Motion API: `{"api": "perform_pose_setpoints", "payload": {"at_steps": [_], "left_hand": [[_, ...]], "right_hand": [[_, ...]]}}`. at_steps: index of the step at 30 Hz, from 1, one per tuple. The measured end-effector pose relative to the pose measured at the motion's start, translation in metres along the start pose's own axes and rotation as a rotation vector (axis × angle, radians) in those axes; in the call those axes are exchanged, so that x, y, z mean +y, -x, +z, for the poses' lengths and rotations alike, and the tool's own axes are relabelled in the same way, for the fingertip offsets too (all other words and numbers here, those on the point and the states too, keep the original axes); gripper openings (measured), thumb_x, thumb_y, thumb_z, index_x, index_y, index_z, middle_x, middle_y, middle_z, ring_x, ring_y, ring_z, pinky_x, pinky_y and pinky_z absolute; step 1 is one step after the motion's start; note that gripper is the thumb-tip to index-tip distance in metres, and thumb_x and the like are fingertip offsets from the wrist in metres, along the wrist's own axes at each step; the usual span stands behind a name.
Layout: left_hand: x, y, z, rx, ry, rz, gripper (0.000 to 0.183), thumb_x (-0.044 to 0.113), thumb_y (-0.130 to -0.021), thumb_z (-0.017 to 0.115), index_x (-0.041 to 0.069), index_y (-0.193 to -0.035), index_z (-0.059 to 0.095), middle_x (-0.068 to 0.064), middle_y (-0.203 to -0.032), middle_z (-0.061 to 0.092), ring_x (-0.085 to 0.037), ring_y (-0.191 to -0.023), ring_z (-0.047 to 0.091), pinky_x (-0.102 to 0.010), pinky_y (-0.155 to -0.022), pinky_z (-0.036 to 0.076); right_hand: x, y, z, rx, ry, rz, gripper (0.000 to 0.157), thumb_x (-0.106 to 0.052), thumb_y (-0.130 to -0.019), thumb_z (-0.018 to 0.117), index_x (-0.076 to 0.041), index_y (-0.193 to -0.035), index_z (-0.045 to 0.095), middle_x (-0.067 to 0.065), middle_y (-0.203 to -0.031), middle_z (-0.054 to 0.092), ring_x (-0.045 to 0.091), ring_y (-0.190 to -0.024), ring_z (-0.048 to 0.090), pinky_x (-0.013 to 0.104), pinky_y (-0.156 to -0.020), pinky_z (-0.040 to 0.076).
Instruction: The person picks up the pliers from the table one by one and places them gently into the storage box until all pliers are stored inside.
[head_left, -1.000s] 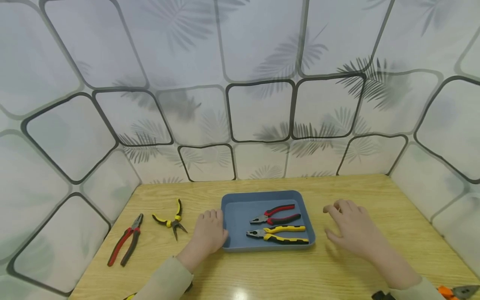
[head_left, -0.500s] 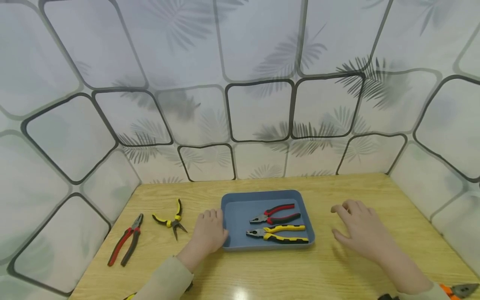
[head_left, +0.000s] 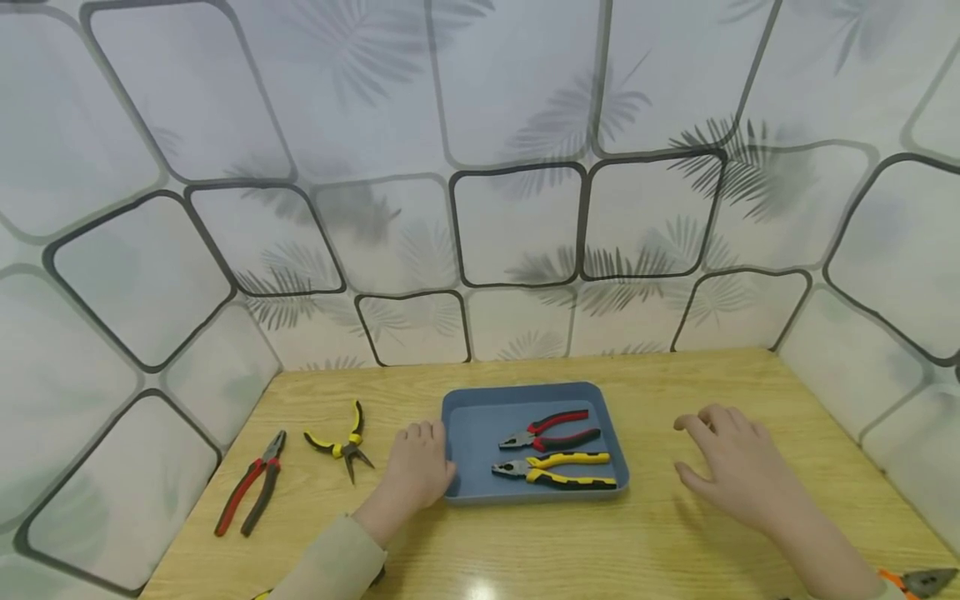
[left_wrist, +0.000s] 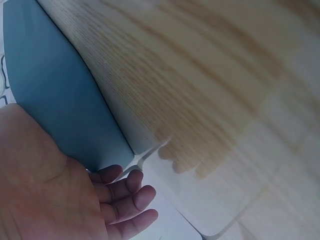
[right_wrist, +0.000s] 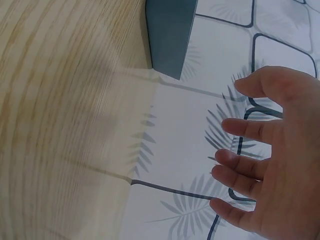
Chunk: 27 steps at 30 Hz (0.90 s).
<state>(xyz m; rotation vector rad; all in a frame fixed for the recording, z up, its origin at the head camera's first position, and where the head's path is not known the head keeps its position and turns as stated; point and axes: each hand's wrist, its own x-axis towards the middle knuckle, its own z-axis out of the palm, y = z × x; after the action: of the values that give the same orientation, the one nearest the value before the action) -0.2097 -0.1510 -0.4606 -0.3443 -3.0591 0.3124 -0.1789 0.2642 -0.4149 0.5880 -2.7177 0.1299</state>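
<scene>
A shallow blue tray (head_left: 471, 450) lies on the wooden table. In it are combination pliers with red and black handles (head_left: 562, 430) and, closer to me, combination pliers with yellow and black handles (head_left: 558, 471). My left hand (head_left: 418, 465) rests against the tray's left wall, thumb at the rim; the left wrist view shows its fingers (left_wrist: 131, 204) relaxed and slightly bent beside the blue wall. To the right of the tray, apart from it, my right hand (head_left: 738, 462) hovers over the table. Its fingers (right_wrist: 242, 179) are spread and loosely bent, with nothing between them.
On the left lie red-and-black pliers (head_left: 255, 492) and spread yellow-and-black needle-nose pliers (head_left: 348, 446). Orange-handled pliers (head_left: 918, 582) sit at the lower right. A bit of yellow shows beside my left sleeve (head_left: 333, 554). Patterned walls (head_left: 517, 325) enclose the table's back and sides.
My right hand has drifted right, away from the tray. The left hand, the tray and the pliers have stayed where they were.
</scene>
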Motion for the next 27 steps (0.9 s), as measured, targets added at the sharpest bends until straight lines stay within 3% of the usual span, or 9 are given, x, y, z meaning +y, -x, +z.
{"api": "perform_pose_setpoints", "payload": {"at_steps": [27], "left_hand": [[0.001, 0.002, -0.003, 0.026, -0.004, 0.006, 0.042, 0.040, -0.089, 0.051, 0.002, -0.105, 0.048, -0.013, -0.094, 0.053, -0.027, -0.089, 0.053, -0.042, -0.082, 0.044]], "right_hand": [[0.018, 0.020, -0.011, -0.044, -0.007, 0.084, 0.038, -0.036, -0.076, 0.072, -0.019, -0.107, 0.058, 0.005, -0.096, 0.055, 0.030, -0.091, 0.053, 0.054, -0.067, 0.038]]}}
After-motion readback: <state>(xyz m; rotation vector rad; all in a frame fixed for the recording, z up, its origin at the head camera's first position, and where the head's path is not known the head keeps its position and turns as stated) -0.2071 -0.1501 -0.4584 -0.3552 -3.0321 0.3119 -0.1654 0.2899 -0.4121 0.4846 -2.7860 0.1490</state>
